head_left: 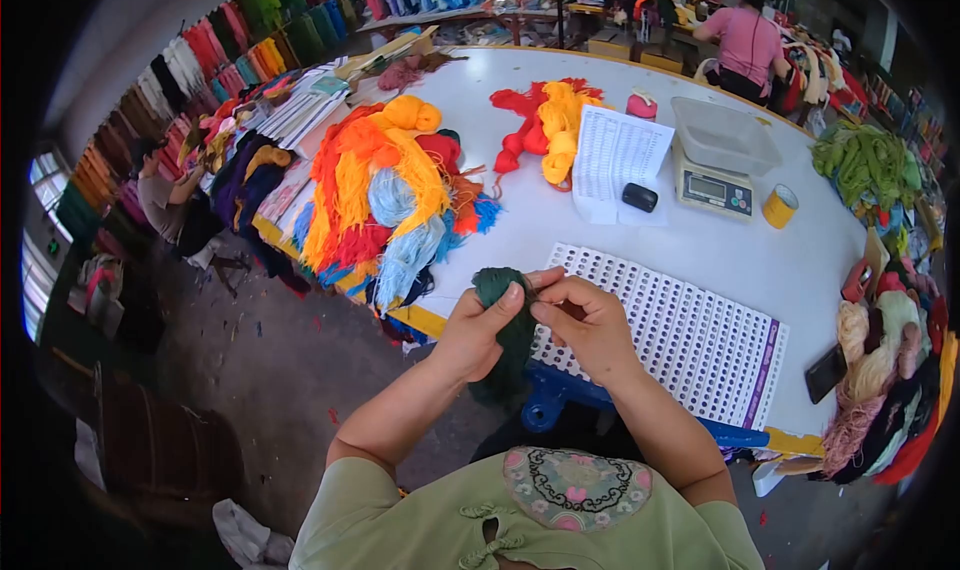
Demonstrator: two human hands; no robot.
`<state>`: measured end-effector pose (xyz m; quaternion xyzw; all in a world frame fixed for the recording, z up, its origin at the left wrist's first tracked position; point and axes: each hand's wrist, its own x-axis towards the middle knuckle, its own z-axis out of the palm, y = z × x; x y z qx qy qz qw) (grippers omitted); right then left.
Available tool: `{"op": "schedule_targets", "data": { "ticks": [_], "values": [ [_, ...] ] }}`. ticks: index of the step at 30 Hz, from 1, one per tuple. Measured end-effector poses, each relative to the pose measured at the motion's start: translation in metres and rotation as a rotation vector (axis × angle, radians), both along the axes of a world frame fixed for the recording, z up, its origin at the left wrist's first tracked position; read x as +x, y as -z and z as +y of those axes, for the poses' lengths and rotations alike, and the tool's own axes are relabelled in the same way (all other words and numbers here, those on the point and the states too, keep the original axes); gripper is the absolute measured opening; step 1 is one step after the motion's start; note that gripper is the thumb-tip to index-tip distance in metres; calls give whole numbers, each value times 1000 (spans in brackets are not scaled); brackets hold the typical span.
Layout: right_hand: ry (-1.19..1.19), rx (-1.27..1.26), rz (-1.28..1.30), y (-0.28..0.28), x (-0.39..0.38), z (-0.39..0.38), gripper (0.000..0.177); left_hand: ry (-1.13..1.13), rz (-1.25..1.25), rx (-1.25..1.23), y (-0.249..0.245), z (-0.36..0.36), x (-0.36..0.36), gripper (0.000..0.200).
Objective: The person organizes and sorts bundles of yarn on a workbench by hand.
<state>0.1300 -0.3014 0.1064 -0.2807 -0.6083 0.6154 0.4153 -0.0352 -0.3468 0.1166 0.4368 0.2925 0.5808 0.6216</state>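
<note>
A hank of dark green yarn (497, 283) is gripped in my left hand (474, 336), with the thumb pressed on top and the looped end showing above. The rest of the hank hangs below that hand, in front of the table edge. My right hand (592, 332) is closed in a pinch at the right side of the yarn, close to my left fingertips. A strand seems to be between its thumb and finger, though it is very thin. Just beyond and right of my hands lies a white board with rows of holes (665, 330).
On the table (500, 220) lie a pile of orange, red and blue yarn (385, 195), red and yellow hanks (555, 120), a printed sheet (620, 160), a black object (640, 198), a scale (715, 185) and a can (780, 207). More yarn (875, 360) hangs at right. Two people work farther off.
</note>
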Motion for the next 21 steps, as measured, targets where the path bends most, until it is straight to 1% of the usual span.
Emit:
{"op": "schedule_targets", "data": {
  "ticks": [1, 2, 3, 4, 5, 10, 13, 14, 16, 17, 18, 19, 20, 21],
  "values": [
    [-2, -51, 58, 0, 4, 2, 10, -3, -9, -11, 1, 1, 1, 47],
    [-4, -105, 119, 0, 8, 4, 9, -57, -61, -69, 0, 1, 4, 39],
    [-6, -160, 182, 0, 11, 5, 9, -65, 3, -57, 1, 3, 5, 37],
    [-23, -186, 131, 0, 15, 7, 9, -74, 67, -46, 3, 5, 6, 35],
    [-18, -172, 144, 3, 15, 7, 10, -84, 131, -35, 4, 6, 6, 32],
    [-9, -143, 192, 10, 14, 11, 11, -134, 75, -53, 8, 15, 12, 25],
    [-63, -225, 175, 13, 17, 17, 11, -145, -3, -43, 11, 18, 15, 22],
    [38, -124, 184, 17, 17, 19, 11, -148, -30, -34, 12, 19, 16, 21],
    [241, 78, 195, 26, 17, 24, 10, -187, -92, -263, -3, 15, 2, 18],
    [319, -42, 302, 22, 28, 31, 10, -204, -123, -378, -9, 13, -11, 17],
    [400, -164, 408, 17, 52, 39, 11, -283, -169, -393, -3, 13, -37, 16],
    [449, -303, 388, 19, 90, 51, 12, -363, -214, -409, 7, 13, -72, 14],
    [482, -294, 468, 24, 129, 58, 10, -427, -276, -375, 15, 13, -107, 13],
    [426, -295, 515, 48, 188, 77, 6, -521, -332, -333, 16, 10, -145, 16]
  ]
}}
